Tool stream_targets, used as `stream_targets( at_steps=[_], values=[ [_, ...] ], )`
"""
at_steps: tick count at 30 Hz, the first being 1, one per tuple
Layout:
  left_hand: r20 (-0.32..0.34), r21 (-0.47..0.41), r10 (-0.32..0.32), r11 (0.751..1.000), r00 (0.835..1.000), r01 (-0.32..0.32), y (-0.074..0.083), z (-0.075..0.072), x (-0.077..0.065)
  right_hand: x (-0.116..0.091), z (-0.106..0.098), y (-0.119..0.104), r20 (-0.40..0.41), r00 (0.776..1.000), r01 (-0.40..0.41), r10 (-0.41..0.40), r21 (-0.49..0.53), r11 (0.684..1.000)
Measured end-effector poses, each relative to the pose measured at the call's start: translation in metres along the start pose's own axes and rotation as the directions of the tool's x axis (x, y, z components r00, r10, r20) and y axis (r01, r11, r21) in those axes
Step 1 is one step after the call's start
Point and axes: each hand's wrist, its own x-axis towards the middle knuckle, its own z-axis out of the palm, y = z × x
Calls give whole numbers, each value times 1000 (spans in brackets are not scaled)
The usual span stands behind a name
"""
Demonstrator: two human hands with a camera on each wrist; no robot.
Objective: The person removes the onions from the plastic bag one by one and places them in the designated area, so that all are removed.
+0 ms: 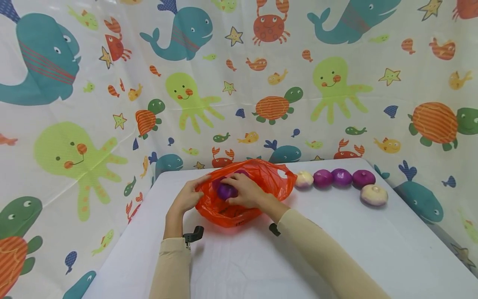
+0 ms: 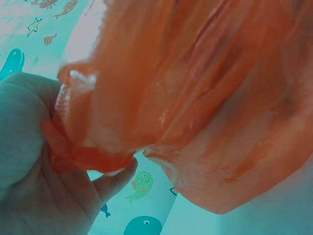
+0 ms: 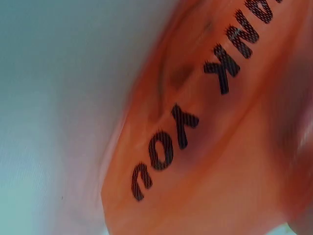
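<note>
A red plastic bag [image 1: 274, 178] lies with its mouth spread wide at the middle of the table. My left hand [image 1: 185, 199] grips the bag's left rim; in the left wrist view, thin red plastic [image 2: 220, 112] runs between thumb and fingers. Inside the mouth, my right hand [image 1: 246, 192] has its fingers curled over a purple onion [image 1: 226, 191]. More purple [image 1: 242, 172] shows just behind that hand, partly hidden by it. Black printed letters on the bag [image 3: 227, 156] fill much of the right wrist view, where the onion is hidden.
Right of the bag, a row holds a white onion [image 1: 304, 180] and three purple onions [image 1: 323, 178]. Another white onion [image 1: 374, 195] sits in front of the row's right end. A curtain [image 1: 239, 99] printed with sea animals hangs behind the white table [image 1: 239, 265].
</note>
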Motion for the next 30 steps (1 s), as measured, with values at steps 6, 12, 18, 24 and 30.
stream_targets(
  at_steps=[6, 12, 18, 24, 30],
  values=[
    [-1, -14, -7, 1000, 1000, 7, -1, 1, 0, -10, -10, 5, -124, 990, 63, -62, 7, 998],
    [-2, -37, -16, 999, 1000, 16, -2, 2, 1, -23, -24, 10, -240, 968, 82, -67, 51, 995],
    [-2, -44, -19, 999, 1000, 19, -1, 2, 1, -38, -32, 16, -320, 947, 66, -27, 112, 991],
    [-1, -37, -7, 999, 1000, 7, 1, 2, 0, -51, -29, 27, -366, 931, 57, 12, 176, 983],
    [-2, -13, -11, 1000, 1000, 11, 0, 3, 1, -62, -26, 37, -381, 924, 32, 43, 188, 982]
  ],
)
